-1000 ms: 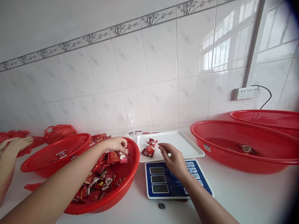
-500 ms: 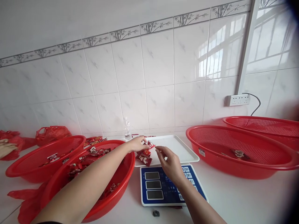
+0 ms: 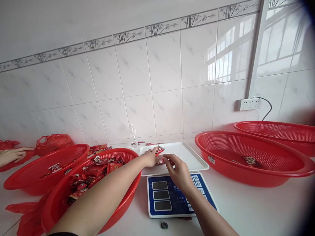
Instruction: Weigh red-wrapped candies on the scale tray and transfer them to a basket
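Over the white tray (image 3: pixel 189 154) of the scale, my left hand (image 3: pixel 150 158) is closed on small red wrapped packets (image 3: pixel 159 150), one of which sticks up past its fingers. My right hand (image 3: pixel 180 173) is bent in a pinch, its fingertips at the edge of a lower packet (image 3: pixel 160 161) beside my left fingers; the exact contact is partly hidden. Below my right wrist lies the scale's blue panel (image 3: pixel 177 208), with dark displays and white keys. Under my left forearm stands a red basket (image 3: pixel 134 188) filled with red packets (image 3: pixel 94 170).
Another red basket (image 3: pixel 23 170) stands at left, with a red plastic bag (image 3: pixel 55 143) and another person's hand (image 3: pixel 12 156) behind. Two red baskets, one nearer (image 3: pixel 221 173) and one farther (image 3: pixel 290 126), are at right. A clear bottle (image 3: pixel 133 135) stands near the wall.
My left hand has shifted slightly right and down, and now covers packets that were showing on the tray. The other person's hand has reached further right over the red bag.
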The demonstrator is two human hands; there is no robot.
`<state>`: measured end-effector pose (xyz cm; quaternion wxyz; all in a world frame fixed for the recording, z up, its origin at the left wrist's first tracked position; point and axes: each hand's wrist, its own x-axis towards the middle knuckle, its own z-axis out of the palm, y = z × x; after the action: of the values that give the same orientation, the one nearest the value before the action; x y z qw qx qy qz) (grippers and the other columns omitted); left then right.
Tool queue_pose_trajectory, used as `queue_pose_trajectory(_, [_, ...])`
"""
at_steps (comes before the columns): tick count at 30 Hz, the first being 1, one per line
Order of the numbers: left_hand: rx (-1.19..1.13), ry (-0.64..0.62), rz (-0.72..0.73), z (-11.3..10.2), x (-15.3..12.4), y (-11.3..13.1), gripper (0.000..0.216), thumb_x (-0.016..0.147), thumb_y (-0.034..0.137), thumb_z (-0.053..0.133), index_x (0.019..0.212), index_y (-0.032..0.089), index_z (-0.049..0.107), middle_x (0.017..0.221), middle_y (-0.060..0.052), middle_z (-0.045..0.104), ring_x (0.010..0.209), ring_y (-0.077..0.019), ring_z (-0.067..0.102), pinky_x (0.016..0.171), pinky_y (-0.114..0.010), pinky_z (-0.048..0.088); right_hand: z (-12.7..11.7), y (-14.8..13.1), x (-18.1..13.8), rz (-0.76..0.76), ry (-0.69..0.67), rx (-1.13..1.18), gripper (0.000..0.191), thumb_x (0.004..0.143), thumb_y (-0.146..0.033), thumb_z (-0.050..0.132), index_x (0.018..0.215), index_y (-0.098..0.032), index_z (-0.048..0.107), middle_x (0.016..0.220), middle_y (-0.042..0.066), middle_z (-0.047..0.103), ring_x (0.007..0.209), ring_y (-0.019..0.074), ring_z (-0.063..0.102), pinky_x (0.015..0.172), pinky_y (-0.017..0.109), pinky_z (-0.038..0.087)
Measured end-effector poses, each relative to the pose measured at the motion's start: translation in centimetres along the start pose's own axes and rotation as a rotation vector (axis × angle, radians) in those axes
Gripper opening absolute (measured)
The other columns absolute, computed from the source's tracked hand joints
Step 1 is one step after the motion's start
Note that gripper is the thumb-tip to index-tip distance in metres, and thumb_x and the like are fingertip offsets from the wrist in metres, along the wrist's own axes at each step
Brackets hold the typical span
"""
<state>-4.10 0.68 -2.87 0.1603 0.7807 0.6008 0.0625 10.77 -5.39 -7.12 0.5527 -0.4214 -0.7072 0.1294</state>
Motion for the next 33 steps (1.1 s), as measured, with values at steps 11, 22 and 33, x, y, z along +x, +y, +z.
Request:
queue_pose_trajectory(11, [-0.068, 0.285, -0.107, -4.2, -4.3, -5.4, 0.034, 0.084, 0.044, 0.037, 0.098, 0.017, 0.052, 0.102, -0.007, 0.062, 0.092, -0.0199, 0.055, 0.078, -0.028, 0.04, 0.0, 0.2, -0.1, 0.019, 0.0, -0.049, 0.025, 0.084, -0.034, 0.041, 0.094, -0.021, 0.061, 0.087, 0.005, 0.067, 0.069, 0.0155, 0.06, 0.062, 0.027, 0.046])
queue_pose_trajectory(22, [0.258, -0.395, -0.087, -0.5, -12.8, -9.8, 0.045, 0.057, 0.033, 0.065, 0.101, 0.022, 0.061, 0.107, -0.008, 0.059, 0.083, -0.0241, 0.059, 0.066, -0.029, 0.044, 0.6, 0.7, -0.5, -0.062, -0.201, -0.419, 0.025, 0.086, -0.034, 0.037, 0.097, -0.029, 0.06, 0.087, -0.001, 0.07, 0.068, 0.0161, 0.063, 0.053, 0.024, 0.039])
queue_pose_trajectory(33, [-0.034, 0.384, 0.046, -2.1, -7.0, -5.5, 0.019, 0.081, 0.024, 0.042, 0.094, 0.02, 0.056, 0.096, -0.003, 0.063, 0.087, -0.0172, 0.057, 0.078, -0.027, 0.042, 0.6, 0.9, -0.4, -0.04, -0.098, -0.416, 0.031, 0.086, -0.039, 0.038, 0.103, -0.026, 0.061, 0.098, 0.003, 0.068, 0.078, 0.0196, 0.064, 0.06, 0.029, 0.046])
